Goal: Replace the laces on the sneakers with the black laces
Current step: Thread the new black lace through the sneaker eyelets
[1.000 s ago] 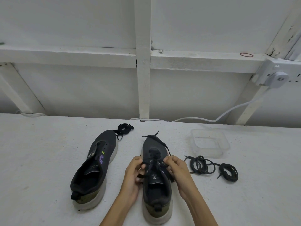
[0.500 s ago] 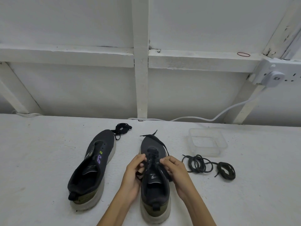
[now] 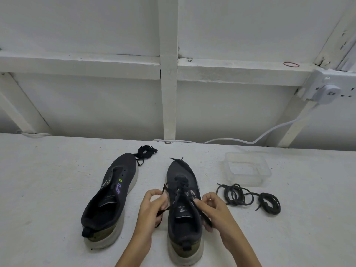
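Note:
Two dark sneakers with pale soles stand on the white surface, toes pointing away. The left sneaker (image 3: 110, 201) has bare eyelets and no lace. The right sneaker (image 3: 183, 209) still carries a dark lace (image 3: 180, 186) crossed over its tongue. My left hand (image 3: 152, 211) pinches one strand of that lace at the shoe's left side. On the other side, my right hand (image 3: 212, 212) pinches the other strand. Two coiled black laces (image 3: 248, 198) lie to the right of this shoe. Another loose dark lace (image 3: 145, 152) sits bunched beyond the left sneaker's toe.
A clear plastic tub (image 3: 247, 171) stands behind the coiled laces. A white cable (image 3: 240, 140) runs along the back edge of the surface up to a wall socket (image 3: 325, 90). A white framed wall rises right behind.
Both hands have pulled back and apart from the middle of the right sneaker's lacing, each drawing a lace strand out to its side.

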{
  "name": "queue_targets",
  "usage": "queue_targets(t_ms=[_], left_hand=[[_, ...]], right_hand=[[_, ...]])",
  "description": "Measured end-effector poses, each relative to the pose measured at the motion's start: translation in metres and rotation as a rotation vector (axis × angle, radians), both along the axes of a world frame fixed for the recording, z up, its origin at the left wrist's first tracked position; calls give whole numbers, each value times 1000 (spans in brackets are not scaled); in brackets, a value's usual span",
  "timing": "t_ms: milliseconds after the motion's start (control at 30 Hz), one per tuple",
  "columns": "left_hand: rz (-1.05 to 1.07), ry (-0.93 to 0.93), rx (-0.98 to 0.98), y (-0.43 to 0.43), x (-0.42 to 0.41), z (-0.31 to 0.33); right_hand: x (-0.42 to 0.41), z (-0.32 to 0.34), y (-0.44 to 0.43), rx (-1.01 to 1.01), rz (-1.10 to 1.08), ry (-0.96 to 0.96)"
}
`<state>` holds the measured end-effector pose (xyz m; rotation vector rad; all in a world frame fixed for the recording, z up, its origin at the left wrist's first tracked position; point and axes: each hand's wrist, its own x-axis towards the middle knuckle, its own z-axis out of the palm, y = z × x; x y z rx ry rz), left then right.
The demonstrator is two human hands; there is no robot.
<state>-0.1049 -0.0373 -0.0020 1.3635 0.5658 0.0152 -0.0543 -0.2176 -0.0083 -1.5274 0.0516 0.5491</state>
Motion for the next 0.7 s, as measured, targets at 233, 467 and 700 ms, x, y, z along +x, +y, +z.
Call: queue_targets(t_ms=[233, 467, 700], left_hand=[[-137, -41, 98, -2, -4, 13], [-166, -58, 183, -5, 9, 16], [-5, 4, -228, -13, 6, 2]], right_hand=[[2, 12, 8, -42, 46, -144], [13, 14, 18, -239, 92, -299], [4, 1, 19, -22, -31, -67]])
